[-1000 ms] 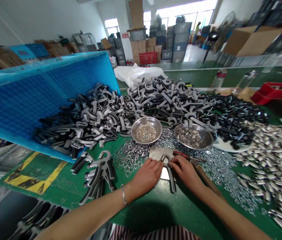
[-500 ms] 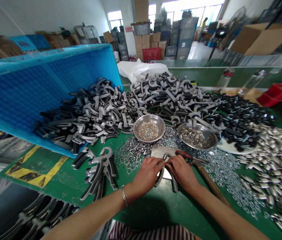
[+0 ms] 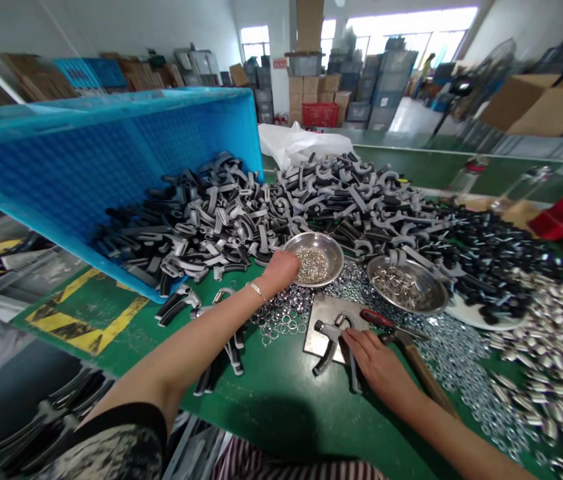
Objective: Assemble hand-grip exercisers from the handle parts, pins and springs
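Grip of right hand [image 3: 367, 355]: against grey-and-black two-handled tool [image 3: 332, 335], lying partly on flat silver metal plate [image 3: 322, 308]; cannot tell if pinching. Left hand [image 3: 281, 268]: at round silver metal bowl [image 3: 332, 251], likewise unclear. Judged light, stiff; hold by black handle [image 3: 328, 356].

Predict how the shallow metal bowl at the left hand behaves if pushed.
The metal bowl would probably slide rather than roll, being wide and upright. A hard shove or tilt might spill the small pieces, which lie loose inside. The loose rings by its near side may scatter or snag it.
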